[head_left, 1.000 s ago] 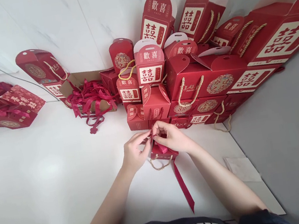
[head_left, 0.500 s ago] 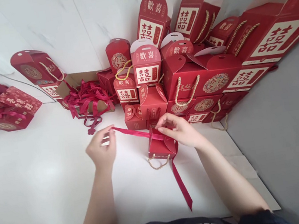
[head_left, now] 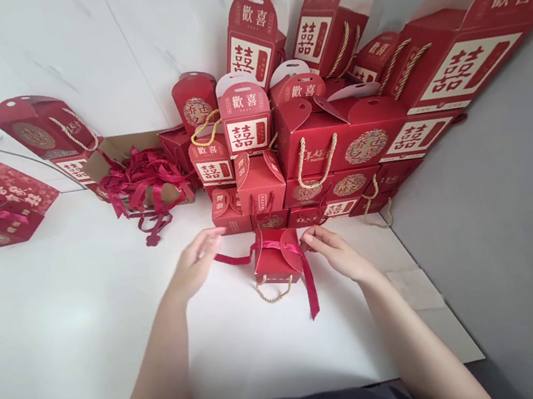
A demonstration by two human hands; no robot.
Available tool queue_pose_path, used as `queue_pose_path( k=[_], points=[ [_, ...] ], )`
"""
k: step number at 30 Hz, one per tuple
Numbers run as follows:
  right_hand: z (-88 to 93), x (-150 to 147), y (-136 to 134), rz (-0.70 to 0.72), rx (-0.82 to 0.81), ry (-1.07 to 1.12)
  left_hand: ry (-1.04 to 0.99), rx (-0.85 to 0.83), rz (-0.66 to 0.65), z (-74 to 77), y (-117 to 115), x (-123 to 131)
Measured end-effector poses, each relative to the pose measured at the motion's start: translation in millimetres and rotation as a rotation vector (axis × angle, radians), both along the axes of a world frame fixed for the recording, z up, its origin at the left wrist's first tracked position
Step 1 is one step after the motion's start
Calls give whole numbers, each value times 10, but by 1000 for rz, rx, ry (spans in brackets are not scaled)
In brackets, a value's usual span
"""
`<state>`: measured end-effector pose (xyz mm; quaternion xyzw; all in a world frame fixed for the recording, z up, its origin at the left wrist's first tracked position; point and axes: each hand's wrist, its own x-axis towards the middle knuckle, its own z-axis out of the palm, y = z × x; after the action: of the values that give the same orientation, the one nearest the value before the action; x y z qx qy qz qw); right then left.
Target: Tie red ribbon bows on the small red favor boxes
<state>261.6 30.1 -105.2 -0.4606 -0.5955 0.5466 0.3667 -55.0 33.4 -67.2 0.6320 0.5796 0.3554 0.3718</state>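
Head view: the ribbon point(head_left: 311, 287), drawn taut leftward earlier, now droops either side of the small red box point(head_left: 277, 264) on the surface point(head_left: 90, 335); I cannot tell whether left hand point(head_left: 192, 268) or right hand point(head_left: 339, 255) grip pinches it. Carton point(head_left: 133, 141) holds heaped ribbons point(head_left: 144, 178).

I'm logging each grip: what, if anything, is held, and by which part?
It cannot be told: the left hand is at the ribbon's left end, the right hand beside the small box, near the ribbon's other tail; neither shows a clear grip.
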Motion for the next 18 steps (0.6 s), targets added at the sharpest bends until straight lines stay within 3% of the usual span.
queue_pose_path(
  k=[3, 6, 10, 18],
  points=[
    [11, -50, -31, 6, -17, -42, -162, -95, -178, -117, 46, 347],
    [55, -79, -59, 66, -55, -8, -175, -178, -205, -226, 42, 464],
    [76, -106, -69, 98, -58, 84, -249, -259, -222, -255, 22, 470],
    [40, -41, -36, 45, -50, 160, -240, -264, -187, -132, 27, 315]
  ],
)
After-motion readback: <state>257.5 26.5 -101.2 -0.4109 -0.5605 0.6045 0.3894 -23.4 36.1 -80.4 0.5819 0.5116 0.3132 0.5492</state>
